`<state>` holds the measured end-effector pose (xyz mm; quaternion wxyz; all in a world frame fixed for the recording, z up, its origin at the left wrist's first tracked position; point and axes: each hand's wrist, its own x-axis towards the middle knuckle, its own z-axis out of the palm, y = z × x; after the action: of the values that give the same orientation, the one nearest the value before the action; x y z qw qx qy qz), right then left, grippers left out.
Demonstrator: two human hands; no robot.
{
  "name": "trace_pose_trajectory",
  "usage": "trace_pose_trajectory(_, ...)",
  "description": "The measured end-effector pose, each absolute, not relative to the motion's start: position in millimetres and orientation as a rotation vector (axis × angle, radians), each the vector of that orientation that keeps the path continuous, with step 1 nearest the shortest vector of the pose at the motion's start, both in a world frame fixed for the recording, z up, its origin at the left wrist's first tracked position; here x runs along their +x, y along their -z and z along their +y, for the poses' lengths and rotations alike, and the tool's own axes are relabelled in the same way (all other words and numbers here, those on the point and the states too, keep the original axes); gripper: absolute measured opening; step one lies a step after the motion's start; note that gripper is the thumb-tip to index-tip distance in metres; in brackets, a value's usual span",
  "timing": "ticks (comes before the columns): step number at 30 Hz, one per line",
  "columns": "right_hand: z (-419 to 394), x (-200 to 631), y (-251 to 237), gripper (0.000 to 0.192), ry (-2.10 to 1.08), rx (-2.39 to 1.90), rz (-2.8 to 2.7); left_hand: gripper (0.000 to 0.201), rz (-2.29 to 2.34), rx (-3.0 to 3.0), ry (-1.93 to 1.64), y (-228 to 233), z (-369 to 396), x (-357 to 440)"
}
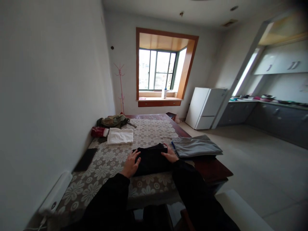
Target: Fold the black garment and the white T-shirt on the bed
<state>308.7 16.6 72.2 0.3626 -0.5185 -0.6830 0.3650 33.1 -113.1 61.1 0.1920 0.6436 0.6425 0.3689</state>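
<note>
Head view: left hand (130, 164) and right hand (171, 155) rest on one folded black cloth (152, 163) upon the tabletop (102, 172), apparently squaring it; any further fold calls for an even, two-sided hold. Left fingers are spread; whether the right ones pinch cannot be told. One white cloth (120, 136) and one grey cloth (198, 146) flank it.

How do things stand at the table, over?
Left hand at left end of black cloth, right hand at right end. Cloth folded, lying on patterned tablecloth. Gray folded cloth close by, right.
</note>
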Motion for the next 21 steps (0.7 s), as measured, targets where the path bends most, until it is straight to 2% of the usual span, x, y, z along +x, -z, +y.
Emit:
trace_pose_trajectory(3,10.7,314.8,-64.0,0.079,-0.864,-1.381,-1.812,0.055,2.029,1.808,-0.791,-41.2,-111.5,40.1)
trace_pose_trajectory(5,5.0,316.3,-55.6,0.077,-0.776,-1.428,-1.871,0.061,2.116,1.788,-0.764,-32.3,-112.6,42.7)
trace_pose_trajectory(8,-2.4,315.0,-42.1,0.073,-0.518,-1.586,-2.003,0.065,2.101,1.739,-0.868,-26.6,-112.6,41.1)
trace_pose_trajectory(11,-5.8,313.2,-32.0,0.072,-0.311,-1.811,-2.017,0.060,1.874,1.548,-1.154,-30.6,-106.5,35.0)
trace_pose_trajectory(14,-5.6,313.4,-25.7,0.063,-0.347,-1.809,-1.972,0.052,1.489,1.046,-1.467,-40.4,-95.9,29.6)
trace_pose_trajectory(16,-5.3,313.7,-22.7,0.055,-0.401,-1.733,-1.957,0.043,1.338,0.801,-1.490,-47.2,-89.3,28.2)
trace_pose_trajectory(21,-6.4,313.9,-17.0,0.054,-0.459,-1.627,-1.881,0.033,1.295,0.828,-1.452,-62.2,-82.5,36.1)
